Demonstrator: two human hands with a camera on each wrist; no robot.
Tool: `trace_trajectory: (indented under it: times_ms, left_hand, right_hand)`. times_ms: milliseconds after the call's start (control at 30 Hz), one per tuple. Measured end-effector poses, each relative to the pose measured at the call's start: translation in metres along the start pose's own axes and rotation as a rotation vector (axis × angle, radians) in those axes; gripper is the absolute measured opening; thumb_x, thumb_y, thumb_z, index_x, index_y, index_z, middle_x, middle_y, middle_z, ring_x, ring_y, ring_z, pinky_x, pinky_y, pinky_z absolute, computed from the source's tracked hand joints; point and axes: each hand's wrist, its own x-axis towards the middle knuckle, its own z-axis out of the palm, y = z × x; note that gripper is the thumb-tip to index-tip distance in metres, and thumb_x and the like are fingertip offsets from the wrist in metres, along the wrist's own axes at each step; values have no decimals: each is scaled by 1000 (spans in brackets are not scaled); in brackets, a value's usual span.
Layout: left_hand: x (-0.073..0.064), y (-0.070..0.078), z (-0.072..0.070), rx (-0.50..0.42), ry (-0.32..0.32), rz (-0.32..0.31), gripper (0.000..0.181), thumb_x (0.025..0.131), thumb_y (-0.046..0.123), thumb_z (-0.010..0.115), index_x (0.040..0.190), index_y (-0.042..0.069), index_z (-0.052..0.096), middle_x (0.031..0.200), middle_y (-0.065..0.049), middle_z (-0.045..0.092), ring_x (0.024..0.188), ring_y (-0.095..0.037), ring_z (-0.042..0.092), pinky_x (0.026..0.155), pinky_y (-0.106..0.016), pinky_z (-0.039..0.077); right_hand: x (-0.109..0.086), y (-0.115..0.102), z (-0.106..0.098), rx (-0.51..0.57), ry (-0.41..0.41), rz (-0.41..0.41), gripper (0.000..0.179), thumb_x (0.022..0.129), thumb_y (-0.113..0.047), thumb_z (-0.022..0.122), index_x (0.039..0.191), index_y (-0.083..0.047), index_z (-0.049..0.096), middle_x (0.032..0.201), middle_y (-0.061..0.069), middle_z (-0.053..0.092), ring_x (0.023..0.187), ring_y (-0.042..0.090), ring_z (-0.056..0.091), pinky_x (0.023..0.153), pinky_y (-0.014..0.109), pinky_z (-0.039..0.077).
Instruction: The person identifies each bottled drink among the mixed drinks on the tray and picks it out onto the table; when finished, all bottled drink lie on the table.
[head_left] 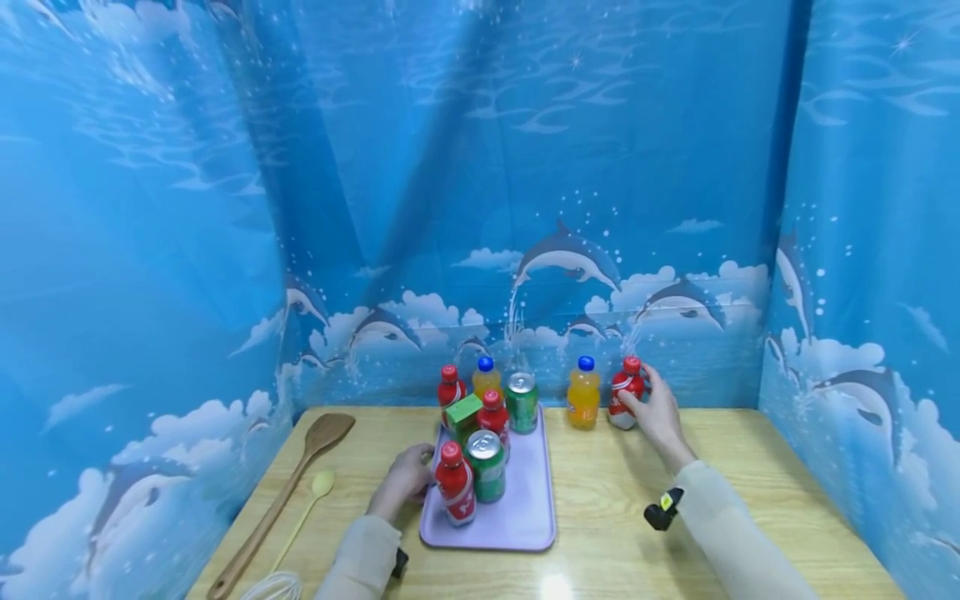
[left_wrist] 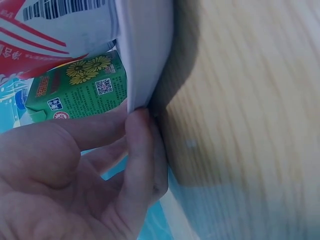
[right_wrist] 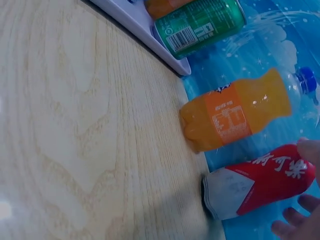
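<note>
My left hand [head_left: 408, 473] pinches the left rim of a lilac tray [head_left: 525, 517]; in the left wrist view, thumb and fingers [left_wrist: 139, 160] meet at its edge. On the tray stand several red-labelled cola bottles [head_left: 455, 487], green cans [head_left: 487, 471], a green drink carton [head_left: 463, 414] and an orange drink bottle [head_left: 486, 377]. At the table's back right, my right hand [head_left: 660, 417] is around the upper part of another red cola bottle [right_wrist: 260, 182]. Its thumb overlaps the bottle, while the other fingertips [right_wrist: 284, 229] are spread apart from its side.
A second orange drink bottle [head_left: 583, 396] with a blue cap stands between the tray and the right hand's bottle. At the left lie a wooden spatula [head_left: 288, 492], a pale yellow spoon [head_left: 322, 483] and a whisk [head_left: 276, 586]. A blue dolphin-print curtain [head_left: 465, 208] hangs behind.
</note>
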Motion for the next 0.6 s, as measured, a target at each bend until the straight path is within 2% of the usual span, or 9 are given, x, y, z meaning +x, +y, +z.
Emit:
trace_trajectory:
  times_ms: [200, 333, 467, 600]
  left_hand:
    - [0, -1, -1, -9, 4, 1, 67, 84, -11, 65, 149, 0, 54, 133, -34, 61, 77, -27, 70, 56, -35, 64]
    - [-1, -1, -2, -19, 0, 0, 68, 83, -12, 64, 149, -1, 54, 134, -34, 60, 80, -28, 70, 56, -36, 64]
    - [0, 0, -1, -17, -2, -14, 68, 84, -11, 64, 150, 1, 54, 134, -32, 61, 81, -27, 69, 56, -34, 63]
    - [1, 1, -1, -15, -11, -15, 67, 85, -12, 64, 150, 0, 53, 134, -32, 60, 82, -28, 69, 56, -34, 62]
  right_hand:
    - [-13, -16, 2, -41, 173, -109, 81, 103, -30, 65, 169, -12, 20, 171, 25, 25, 155, 48, 29, 127, 70, 28]
    - [-21, -31, 6, -32, 266, -210, 78, 102, -27, 68, 166, -12, 28, 169, 22, 29, 153, 46, 31, 126, 70, 28]
    - [-27, -45, 12, -43, 286, -296, 76, 101, -26, 71, 165, -13, 33, 167, 21, 33, 150, 45, 35, 123, 70, 33]
    - [-32, -57, 19, -44, 252, -356, 75, 100, -24, 71, 165, -15, 34, 167, 21, 33, 149, 44, 37, 121, 70, 37]
